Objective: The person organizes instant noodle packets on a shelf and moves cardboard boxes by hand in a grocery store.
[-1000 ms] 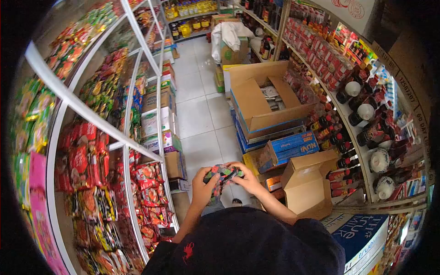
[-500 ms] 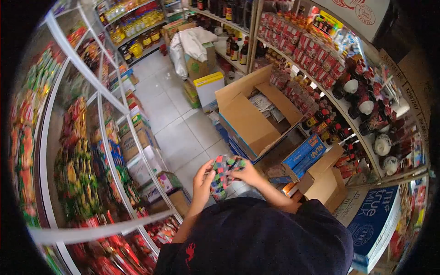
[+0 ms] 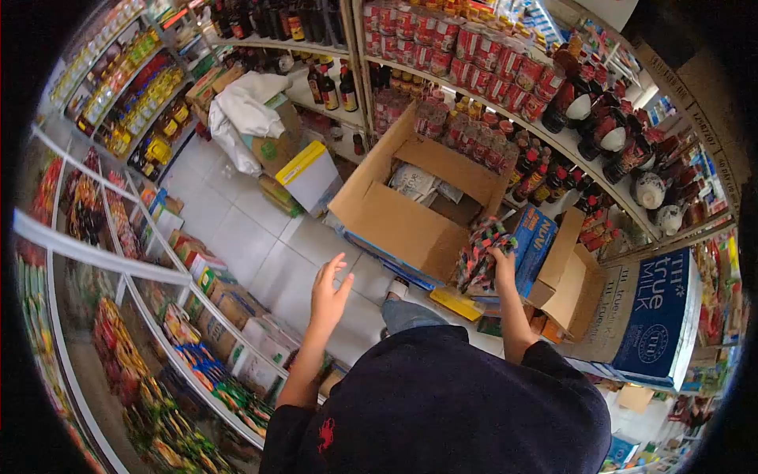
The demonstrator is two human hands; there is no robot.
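A crumpled checkered cloth in red, black and green hangs from my right hand, whose fingers are closed round its edge. It hangs beside the near right corner of a large open cardboard box. Inside that box lie some white packets. My left hand is held up over the tiled floor, fingers apart and nothing in them.
Right of the box stand a blue NUVI carton, an open brown carton and a TH true MILK carton. Shelves of red cans and bottles run behind. A glass-fronted rack lines the left.
Both hands held the cloth together before. Now the left hand has let go and moved left, while the right has carried the cloth right to the box's side. The view has turned right.
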